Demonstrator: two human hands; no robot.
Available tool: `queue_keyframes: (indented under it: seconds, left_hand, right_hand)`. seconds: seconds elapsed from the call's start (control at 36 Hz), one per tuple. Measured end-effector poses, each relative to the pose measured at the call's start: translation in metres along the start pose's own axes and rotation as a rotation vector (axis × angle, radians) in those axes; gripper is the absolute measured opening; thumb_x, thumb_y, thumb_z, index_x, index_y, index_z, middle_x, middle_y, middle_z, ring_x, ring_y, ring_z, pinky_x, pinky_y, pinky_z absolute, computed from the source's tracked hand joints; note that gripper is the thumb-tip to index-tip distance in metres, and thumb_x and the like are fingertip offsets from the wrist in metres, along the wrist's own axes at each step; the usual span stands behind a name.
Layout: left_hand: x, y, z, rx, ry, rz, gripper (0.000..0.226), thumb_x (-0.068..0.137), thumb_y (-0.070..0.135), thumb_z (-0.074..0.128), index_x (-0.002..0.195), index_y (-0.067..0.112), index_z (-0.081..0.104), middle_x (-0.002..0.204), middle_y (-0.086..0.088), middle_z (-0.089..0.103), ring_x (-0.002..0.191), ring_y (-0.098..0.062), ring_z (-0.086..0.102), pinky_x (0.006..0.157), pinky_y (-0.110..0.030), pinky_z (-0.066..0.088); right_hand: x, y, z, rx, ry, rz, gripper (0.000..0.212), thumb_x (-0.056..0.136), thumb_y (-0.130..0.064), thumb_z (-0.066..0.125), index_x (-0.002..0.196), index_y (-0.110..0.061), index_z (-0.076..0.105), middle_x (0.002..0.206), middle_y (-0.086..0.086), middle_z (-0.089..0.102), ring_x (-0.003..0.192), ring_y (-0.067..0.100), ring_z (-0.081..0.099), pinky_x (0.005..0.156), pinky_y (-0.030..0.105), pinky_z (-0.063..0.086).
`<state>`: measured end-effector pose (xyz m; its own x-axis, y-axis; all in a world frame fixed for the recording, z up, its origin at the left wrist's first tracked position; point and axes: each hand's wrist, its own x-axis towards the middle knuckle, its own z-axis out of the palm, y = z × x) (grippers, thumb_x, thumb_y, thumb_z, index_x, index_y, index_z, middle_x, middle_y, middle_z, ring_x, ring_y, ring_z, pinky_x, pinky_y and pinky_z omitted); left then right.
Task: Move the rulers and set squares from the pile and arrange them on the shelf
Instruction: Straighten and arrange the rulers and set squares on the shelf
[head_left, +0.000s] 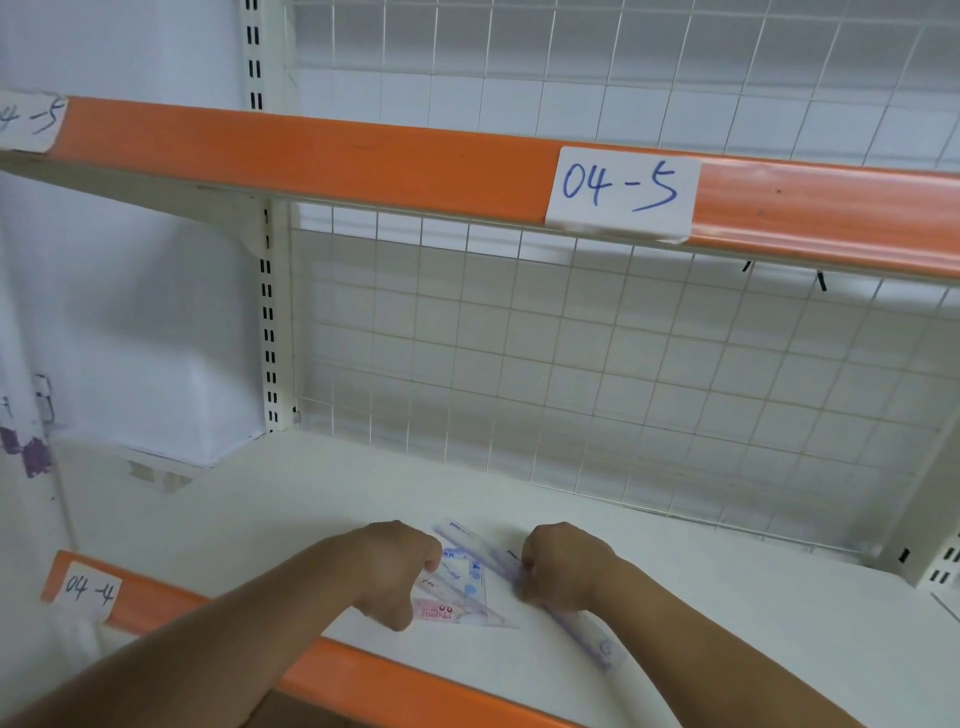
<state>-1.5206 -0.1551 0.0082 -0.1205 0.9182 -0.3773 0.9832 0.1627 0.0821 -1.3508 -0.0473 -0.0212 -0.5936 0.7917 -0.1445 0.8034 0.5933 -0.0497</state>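
A small pile of clear plastic set squares (457, 592) with blue and pink print lies on the white shelf (311, 509) near its front edge. A long clear ruler (582, 629) with purple markings runs diagonally across them, from back left to front right. My left hand (400, 566) rests on the left side of the set squares with fingers curled onto them. My right hand (566, 566) pinches the ruler near its middle. Both hands cover part of the pile.
The shelf has an orange front strip (363, 680) with a label "04-4" (88, 587). A white wire grid (597, 374) forms the back. Overhead is another orange-edged shelf (311, 156) labelled "04-5" (621, 189). A slotted upright (267, 322) stands at the back left.
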Motion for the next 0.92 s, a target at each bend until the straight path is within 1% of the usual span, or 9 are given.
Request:
queue_keyframes:
  seconds: [0.08, 0.17, 0.25, 0.36, 0.47, 0.58, 0.67, 0.83, 0.92]
  left_hand:
    - [-0.001, 0.004, -0.001, 0.042, -0.017, 0.008, 0.071, 0.085, 0.014, 0.06, 0.148, 0.025, 0.029, 0.125, -0.005, 0.054, 0.079, -0.014, 0.05, 0.054, -0.019, 0.038]
    - [-0.002, 0.008, 0.0, 0.119, -0.014, 0.023, 0.066, 0.087, 0.016, 0.06, 0.147, 0.021, 0.033, 0.132, -0.005, 0.05, 0.093, -0.017, 0.05, 0.062, -0.02, 0.038]
    - [-0.003, 0.009, 0.001, 0.121, 0.014, 0.017, 0.059, 0.085, 0.015, 0.061, 0.141, 0.017, 0.041, 0.117, -0.005, 0.053, 0.073, -0.013, 0.046, 0.053, -0.019, 0.032]
    - [-0.003, 0.005, 0.003, 0.126, 0.069, 0.008, 0.058, 0.082, 0.015, 0.062, 0.137, 0.017, 0.044, 0.094, 0.002, 0.047, 0.076, -0.016, 0.047, 0.054, -0.021, 0.033]
    - [-0.004, -0.001, 0.004, 0.162, 0.088, -0.006, 0.065, 0.082, 0.017, 0.062, 0.141, 0.024, 0.038, 0.117, -0.003, 0.055, 0.091, -0.02, 0.05, 0.069, -0.027, 0.039]
    - [-0.005, -0.006, 0.003, 0.17, 0.111, -0.01, 0.067, 0.081, 0.019, 0.062, 0.142, 0.031, 0.036, 0.122, 0.0, 0.054, 0.092, -0.019, 0.051, 0.073, -0.026, 0.039]
    - [-0.007, -0.008, 0.004, 0.172, 0.133, -0.001, 0.068, 0.082, 0.02, 0.061, 0.143, 0.032, 0.034, 0.123, 0.002, 0.053, 0.103, -0.02, 0.056, 0.073, -0.026, 0.038]
    - [-0.008, -0.008, 0.005, 0.177, 0.156, 0.032, 0.067, 0.083, 0.021, 0.059, 0.143, 0.033, 0.033, 0.127, 0.003, 0.051, 0.112, -0.019, 0.055, 0.075, -0.025, 0.038]
    - [-0.008, -0.007, 0.005, 0.161, 0.156, 0.059, 0.068, 0.082, 0.022, 0.059, 0.144, 0.032, 0.033, 0.127, 0.004, 0.051, 0.112, -0.019, 0.055, 0.075, -0.025, 0.039]
  right_hand:
    - [-0.002, -0.003, -0.002, -0.037, -0.001, 0.01, 0.022, 0.082, -0.024, 0.06, 0.068, -0.009, 0.053, 0.066, 0.001, 0.046, 0.069, 0.02, 0.048, 0.052, 0.022, 0.032]
    - [-0.004, -0.005, -0.003, -0.074, 0.002, 0.007, 0.034, 0.084, -0.021, 0.06, 0.062, -0.015, 0.035, 0.065, -0.002, 0.037, 0.071, 0.02, 0.045, 0.048, 0.02, 0.029]
    - [-0.005, -0.008, -0.002, -0.086, 0.005, -0.006, 0.034, 0.086, -0.016, 0.057, 0.063, -0.015, 0.033, 0.066, -0.002, 0.036, 0.078, 0.023, 0.045, 0.047, 0.018, 0.027]
    - [-0.007, -0.009, -0.001, -0.098, 0.017, -0.006, 0.036, 0.085, -0.018, 0.058, 0.063, -0.015, 0.031, 0.065, -0.001, 0.034, 0.076, 0.023, 0.044, 0.046, 0.018, 0.026]
    - [-0.009, -0.004, -0.004, -0.076, 0.025, 0.037, 0.035, 0.084, -0.023, 0.06, 0.063, -0.016, 0.033, 0.066, -0.002, 0.037, 0.071, 0.019, 0.045, 0.046, 0.019, 0.027]
    - [-0.015, 0.002, -0.011, -0.076, 0.004, 0.066, 0.037, 0.084, -0.025, 0.063, 0.063, -0.015, 0.034, 0.066, -0.002, 0.038, 0.064, 0.014, 0.042, 0.047, 0.019, 0.027]
    - [-0.021, 0.004, -0.013, -0.076, 0.009, 0.07, 0.032, 0.084, -0.024, 0.062, 0.066, -0.015, 0.037, 0.07, -0.003, 0.04, 0.079, 0.02, 0.047, 0.049, 0.02, 0.029]
    - [-0.032, 0.007, -0.013, -0.084, 0.005, 0.108, 0.013, 0.081, -0.018, 0.06, 0.083, -0.009, 0.05, 0.08, 0.003, 0.049, 0.081, 0.022, 0.049, 0.052, 0.023, 0.033]
    - [-0.039, 0.01, -0.011, -0.052, 0.004, 0.16, 0.032, 0.081, -0.017, 0.059, 0.109, -0.002, 0.061, 0.102, 0.01, 0.062, 0.083, 0.02, 0.049, 0.065, 0.026, 0.04]
